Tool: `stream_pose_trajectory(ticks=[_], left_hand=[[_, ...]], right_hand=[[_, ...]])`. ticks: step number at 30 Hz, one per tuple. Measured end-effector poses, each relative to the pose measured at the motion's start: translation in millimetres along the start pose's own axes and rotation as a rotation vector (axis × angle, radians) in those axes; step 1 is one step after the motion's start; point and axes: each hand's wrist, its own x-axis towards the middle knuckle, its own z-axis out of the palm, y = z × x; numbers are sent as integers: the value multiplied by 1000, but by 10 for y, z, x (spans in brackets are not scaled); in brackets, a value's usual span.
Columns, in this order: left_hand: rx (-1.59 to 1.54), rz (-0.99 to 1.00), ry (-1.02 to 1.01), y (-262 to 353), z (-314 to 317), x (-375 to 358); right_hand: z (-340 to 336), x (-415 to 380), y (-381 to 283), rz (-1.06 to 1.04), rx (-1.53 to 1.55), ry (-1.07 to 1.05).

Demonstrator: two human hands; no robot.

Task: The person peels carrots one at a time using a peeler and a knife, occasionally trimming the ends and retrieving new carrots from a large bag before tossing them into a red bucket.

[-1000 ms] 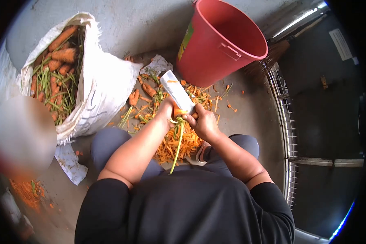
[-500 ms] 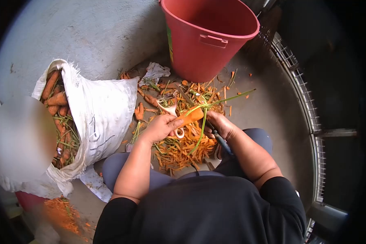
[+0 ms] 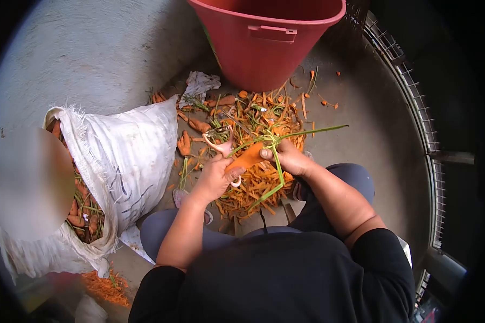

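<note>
My left hand (image 3: 220,175) is closed around the lower part of an orange peeled carrot (image 3: 246,157). The fingers of my right hand (image 3: 290,157) are closed at the carrot's top end, its thumb pressed on the carrot beside long green stems (image 3: 279,171). One stem stretches to the right and another hangs down. A pale peeler (image 3: 221,144) shows beside and beneath my left hand; whether that hand also holds it, I cannot tell. Below both hands lies a heap of orange peelings (image 3: 253,191) and green scraps on the floor.
A large red bucket (image 3: 258,54) stands behind the peelings. On the left, a white sack (image 3: 140,156) lies open with unpeeled carrots (image 3: 86,215) inside. Loose carrots (image 3: 184,144) and a crumpled white scrap (image 3: 200,86) are on the floor. A metal grille (image 3: 415,102) curves along the right.
The dark-handled tool in my right hand no longer shows. That hand has moved up onto the carrot's top. The view has shifted, with the bucket higher in the frame.
</note>
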Motion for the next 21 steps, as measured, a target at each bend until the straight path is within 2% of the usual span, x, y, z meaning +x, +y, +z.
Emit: stream_pose_trajectory(ticks=[3,4,6,9,10,12,13,15,18,21], left_hand=[[62,-17,-7,-92,22,12],[-94,-88,-51,-115,40,13],[-407,-225,-139,-159,84,14],[-628,-404,-209,-231,126,0],[-662,-379,-180,-312,187,-5],[-727,-328,-124,-392,315,6],[-516,-231,-17,-354,334,-2],[-92,-32,193,-221,361,-27],[118,-107,311,-77,428,-130],[292,38,457,-33,441,-197]], right_hand=[[57,23,-43,-92,7,78],[66,26,-64,-122,19,104],[14,39,-29,-31,-106,34],[-36,40,-83,63,-205,-33],[-40,34,-109,86,-223,-50],[3,38,-93,-10,-160,34],[21,35,-94,-60,-129,78],[10,17,-163,-8,-188,82],[5,-53,-338,78,-283,77],[67,-120,-371,91,-224,99]])
